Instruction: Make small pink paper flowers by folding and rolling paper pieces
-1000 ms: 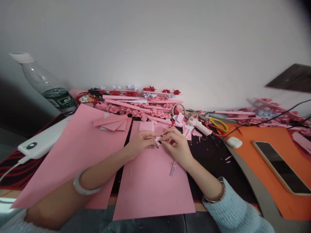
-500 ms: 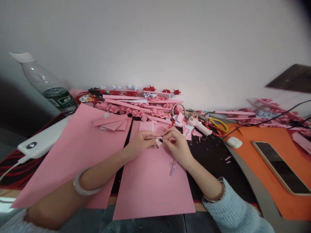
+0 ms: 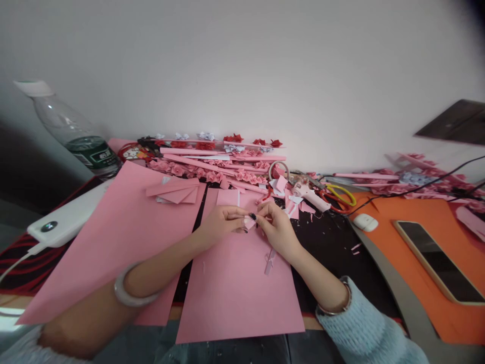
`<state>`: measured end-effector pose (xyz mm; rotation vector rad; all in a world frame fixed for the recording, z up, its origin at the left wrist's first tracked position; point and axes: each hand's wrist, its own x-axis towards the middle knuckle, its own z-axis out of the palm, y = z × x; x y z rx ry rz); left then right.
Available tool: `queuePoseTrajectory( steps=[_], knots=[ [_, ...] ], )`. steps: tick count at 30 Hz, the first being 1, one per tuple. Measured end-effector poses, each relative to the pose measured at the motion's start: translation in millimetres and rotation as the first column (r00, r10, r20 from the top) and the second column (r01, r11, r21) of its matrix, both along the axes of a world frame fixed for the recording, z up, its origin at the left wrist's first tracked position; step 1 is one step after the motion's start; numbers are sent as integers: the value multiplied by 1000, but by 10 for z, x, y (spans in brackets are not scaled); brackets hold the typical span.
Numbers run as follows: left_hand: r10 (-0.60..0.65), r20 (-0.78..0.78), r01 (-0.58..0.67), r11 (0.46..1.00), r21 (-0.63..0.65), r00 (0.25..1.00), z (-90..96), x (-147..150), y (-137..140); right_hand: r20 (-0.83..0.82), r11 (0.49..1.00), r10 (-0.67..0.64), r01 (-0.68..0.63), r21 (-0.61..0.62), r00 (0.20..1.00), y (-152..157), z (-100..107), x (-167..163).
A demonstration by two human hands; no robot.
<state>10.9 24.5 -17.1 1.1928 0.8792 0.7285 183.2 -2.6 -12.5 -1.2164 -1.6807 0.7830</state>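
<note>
Between my two hands is a small folded piece of pink paper (image 3: 249, 222), partly covered by fingertips. My left hand (image 3: 221, 222) is closed, pinching the paper from its left side. My right hand (image 3: 276, 227) pinches at the paper's upper right edge with thumb and forefinger. Both hands hover over a large pink sheet (image 3: 238, 293). On that sheet, below my right wrist, lies a thin pale paper strip (image 3: 270, 263). A small pink paper piece with a white edge (image 3: 228, 197) lies just behind my left hand.
A second pink sheet (image 3: 125, 237) bears stacked folded papers (image 3: 176, 191). Paper flowers (image 3: 212, 174) line the wall. A glue gun (image 3: 310, 196), yellow-handled scissors (image 3: 343, 194) and a tape roll (image 3: 278, 171) lie behind my right hand. Bottle (image 3: 87, 136), power bank (image 3: 70, 212) left; phone (image 3: 435, 260) right.
My right thumb and forefinger have shifted slightly at the folded paper's upper edge, and a little more of the paper shows. My left hand has stayed in place.
</note>
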Motion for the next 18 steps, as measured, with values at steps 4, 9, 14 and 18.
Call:
queuePoseTrajectory(
  steps=[4, 9, 14, 18],
  knots=[
    [-24, 16, 24, 1000, 17, 1000, -53, -4, 7, -6, 999, -18, 18, -35, 1000, -12, -8, -9],
    [-17, 14, 17, 1000, 12, 1000, -65, 2, 2, 2, 999, -28, 28, -16, 1000, -24, -15, -22],
    [-8, 16, 8, 1000, -8, 1000, -30, 6, -8, -4, 999, -37, 37, -4, 999, -30, -27, -36],
    [-14, 42, 14, 1000, -14, 999, -24, 8, -18, 7, 999, -49, 49, 12, 999, -36, -26, -43]
  ],
)
